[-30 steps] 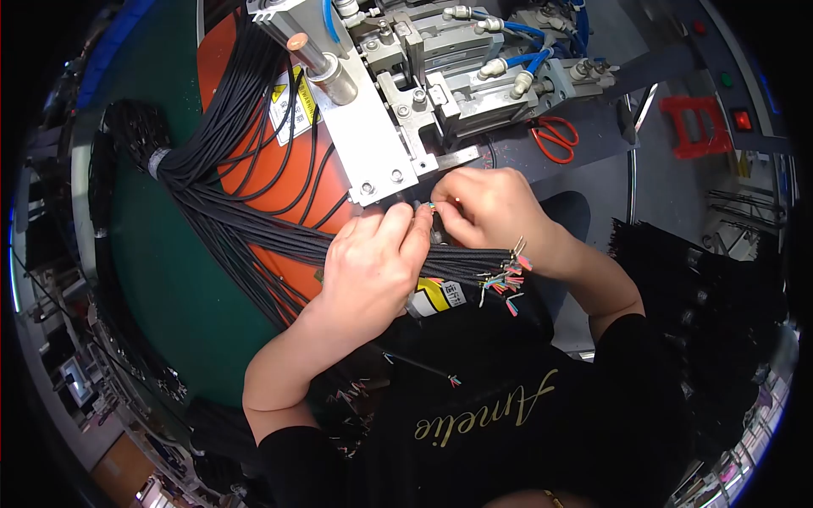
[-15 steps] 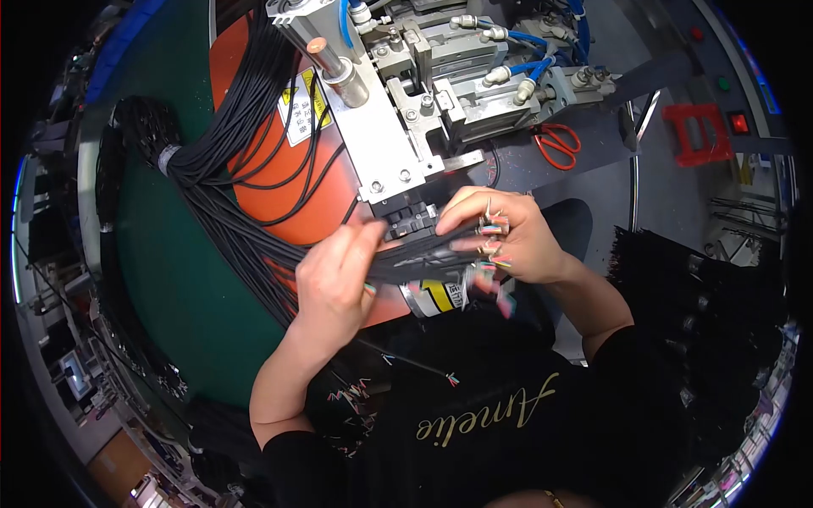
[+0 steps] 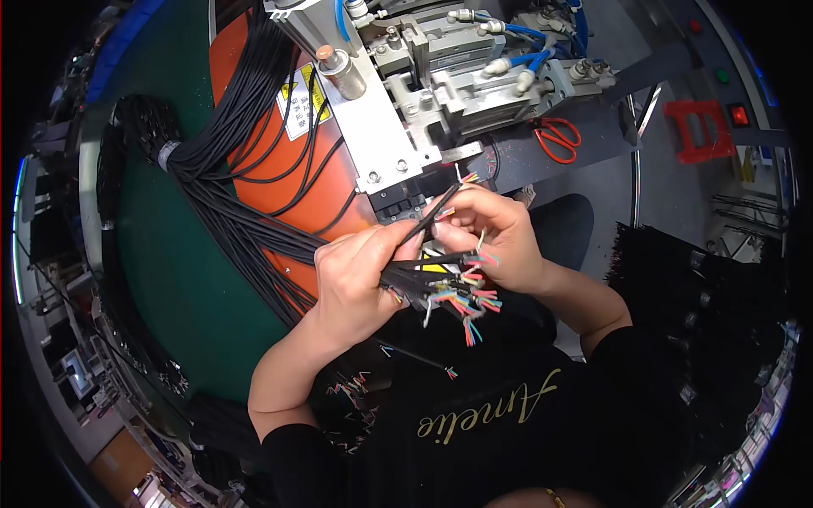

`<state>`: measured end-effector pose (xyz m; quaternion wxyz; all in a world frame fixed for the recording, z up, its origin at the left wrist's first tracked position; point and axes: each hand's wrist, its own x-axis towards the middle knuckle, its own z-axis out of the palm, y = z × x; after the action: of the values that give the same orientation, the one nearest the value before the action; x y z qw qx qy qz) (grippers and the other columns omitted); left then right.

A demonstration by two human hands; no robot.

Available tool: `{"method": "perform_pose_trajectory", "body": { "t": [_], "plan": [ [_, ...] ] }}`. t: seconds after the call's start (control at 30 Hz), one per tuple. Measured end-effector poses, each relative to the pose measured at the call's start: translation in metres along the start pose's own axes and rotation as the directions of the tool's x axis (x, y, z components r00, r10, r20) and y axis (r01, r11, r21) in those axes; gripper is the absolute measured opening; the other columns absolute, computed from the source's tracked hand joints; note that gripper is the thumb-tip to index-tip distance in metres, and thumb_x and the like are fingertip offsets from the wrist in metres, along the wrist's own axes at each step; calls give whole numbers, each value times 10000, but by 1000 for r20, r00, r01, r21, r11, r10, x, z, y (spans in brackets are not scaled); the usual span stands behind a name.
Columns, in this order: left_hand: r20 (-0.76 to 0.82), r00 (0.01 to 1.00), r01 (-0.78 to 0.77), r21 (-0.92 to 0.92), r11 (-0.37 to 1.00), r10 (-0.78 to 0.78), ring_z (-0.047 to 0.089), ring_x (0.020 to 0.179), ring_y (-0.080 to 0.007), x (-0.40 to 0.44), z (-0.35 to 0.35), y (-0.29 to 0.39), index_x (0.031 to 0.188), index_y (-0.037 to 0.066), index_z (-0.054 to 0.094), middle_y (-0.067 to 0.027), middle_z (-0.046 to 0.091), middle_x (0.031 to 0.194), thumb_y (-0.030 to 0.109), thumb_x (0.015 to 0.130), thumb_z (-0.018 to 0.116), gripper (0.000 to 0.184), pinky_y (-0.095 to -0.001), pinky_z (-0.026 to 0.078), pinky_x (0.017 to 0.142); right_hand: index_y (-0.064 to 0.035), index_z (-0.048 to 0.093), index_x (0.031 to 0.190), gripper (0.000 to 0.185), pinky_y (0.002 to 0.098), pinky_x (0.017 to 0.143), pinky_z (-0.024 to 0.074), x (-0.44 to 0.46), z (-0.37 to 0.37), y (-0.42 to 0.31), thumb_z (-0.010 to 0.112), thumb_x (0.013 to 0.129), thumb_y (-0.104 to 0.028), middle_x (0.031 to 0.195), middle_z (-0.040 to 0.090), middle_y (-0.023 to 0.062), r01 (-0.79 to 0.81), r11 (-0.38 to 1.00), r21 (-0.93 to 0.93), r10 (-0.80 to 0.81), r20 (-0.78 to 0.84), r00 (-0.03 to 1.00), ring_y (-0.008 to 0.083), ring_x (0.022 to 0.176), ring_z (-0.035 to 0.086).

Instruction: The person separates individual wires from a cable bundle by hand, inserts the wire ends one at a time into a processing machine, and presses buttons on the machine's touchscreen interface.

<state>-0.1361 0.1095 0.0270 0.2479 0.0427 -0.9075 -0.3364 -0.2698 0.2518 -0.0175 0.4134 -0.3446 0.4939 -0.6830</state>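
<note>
Black cables (image 3: 284, 240) stretch rightward in a bunch, ends splayed into pink, yellow, blue and white wires (image 3: 457, 299); one tilts upward.

Red-handled scissors (image 3: 555, 140) lie on the grey bench (image 3: 603, 127); past it I see a red plastic stool (image 3: 717, 129) and a glowing red switch (image 3: 739, 114).

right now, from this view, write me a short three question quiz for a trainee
1. What does the left hand grip: (a) a silver metal cylinder, (b) long, thin black cables, (c) a white printed label?
2. True or false: the red-handled scissors lie apart from the right hand.
3. Fill in: the thin, flexible tubes on the silver metal machine are ___.

Key: 1. b; 2. true; 3. blue.
</note>
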Motion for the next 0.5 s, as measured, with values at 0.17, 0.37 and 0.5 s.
{"method": "perform_pose_trajectory", "body": {
  "t": [0.17,0.37,0.5],
  "plan": [
    [18,956,-287,249,925,292,569,528,-143,-3,-2,-2,1005,-50,663,-36,607,676,52,768,742,270,-275,374,454,47,605,1053,136,181,500,418,7,-1,-24,557,973,-52,797,597,33,-328,874,359,316,95,944,45,597,535],
    [109,947,-321,305,896,302,576,531,-183,-6,1,2,1022,-54,661,-72,621,687,56,748,735,305,-301,378,472,25,563,1054,181,180,523,385,21,-8,-23,623,883,23,738,570,5,-334,905,264,298,167,940,27,596,513],
    [43,995,-96,68,993,93,597,547,-209,2,6,2,1009,-29,638,-83,616,703,84,760,717,284,-310,409,484,32,567,1081,203,223,666,476,17,2,-37,626,887,30,765,567,-14,-326,930,168,315,92,945,51,723,584]
  ]
}}
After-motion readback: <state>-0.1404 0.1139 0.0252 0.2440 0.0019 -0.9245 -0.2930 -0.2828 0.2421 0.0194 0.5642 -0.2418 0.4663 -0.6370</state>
